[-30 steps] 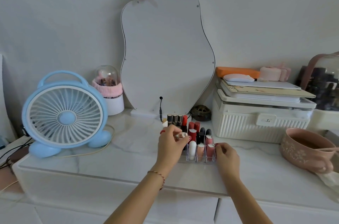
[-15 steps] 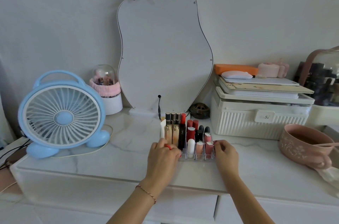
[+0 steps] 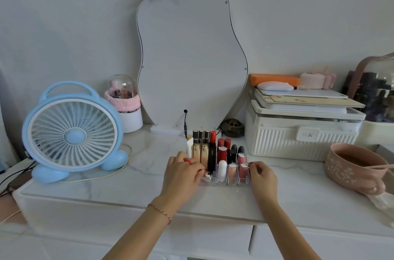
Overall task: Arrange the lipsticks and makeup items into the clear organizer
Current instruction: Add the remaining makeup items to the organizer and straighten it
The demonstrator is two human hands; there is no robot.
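Lipsticks (image 3: pixel 221 153) now stand upright in the clear organizer (image 3: pixel 222 181), which sits on the tabletop (image 3: pixel 298 187) a little back from its front edge, in front of the mirror (image 3: pixel 191 57). A second ago the left hand (image 3: pixel 182 172) was raised over the left compartments with a small pale item pinched at its fingertips; half a second ago it had dropped to the organizer's front left corner, and now it lies low there, knuckles up, with nothing visibly pinched. A small round item (image 3: pixel 207 177) rests in the front left compartment just beside the fingertips, so it looks as though that piece has been set down, though the fingers partly hide the slot. This hand's fingers are bent over the organizer's left edge and seem to touch it; whether they grip the wall cannot be told. The right hand (image 3: pixel 263 176) has hardly shifted: its fingers are curled against the front right corner, touching the wall beside the pink tubes (image 3: pixel 242 171). With both hands bracketing the organizer and every visible slot filled, the arranging looks close to finished; no loose makeup shows on the marble near it. The blue fan (image 3: pixel 72 132) stands well apart toward the left edge, the pink bowl (image 3: pixel 354 166) toward the right.
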